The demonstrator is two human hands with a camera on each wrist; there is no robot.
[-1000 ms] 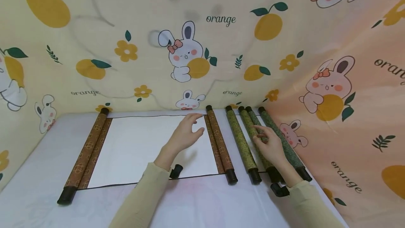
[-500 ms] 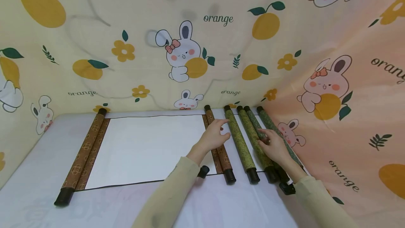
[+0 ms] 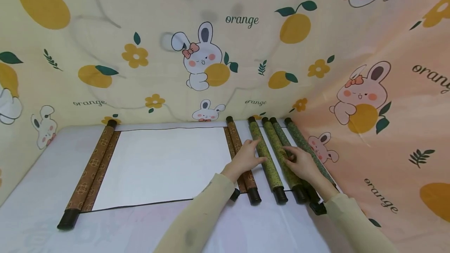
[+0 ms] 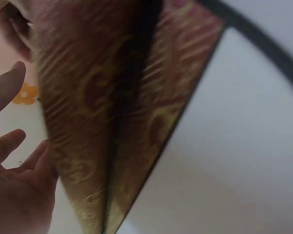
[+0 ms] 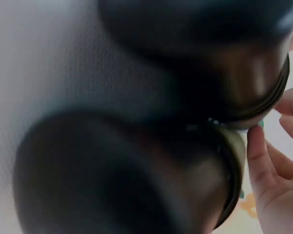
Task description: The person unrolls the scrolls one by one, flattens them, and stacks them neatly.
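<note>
An olive-green hanging scroll has two rollers close together, the left roller (image 3: 268, 171) and the right roller (image 3: 286, 171), with a narrow white strip between them. My left hand (image 3: 245, 159) reaches across the brown scroll's right rod; its fingertips and thumb lie at the left roller's left side, fingers loosely spread. My right hand (image 3: 303, 164) touches the right roller's right side with relaxed thumb and fingers. In the right wrist view, two black roller ends (image 5: 78, 170) fill the front, and the right thumb (image 5: 258, 156) meets a roller near the gap.
A brown patterned scroll (image 3: 92, 169) lies unrolled at left, its white paper (image 3: 165, 167) bare. A dark green scroll (image 3: 306, 145) lies at the far right, partly behind the right hand. The white table (image 3: 31, 182) meets printed cloth walls (image 3: 147, 81).
My left hand has moved right, from above the white paper to the olive scroll's left roller. My right hand has shifted slightly and settled against the right roller.
</note>
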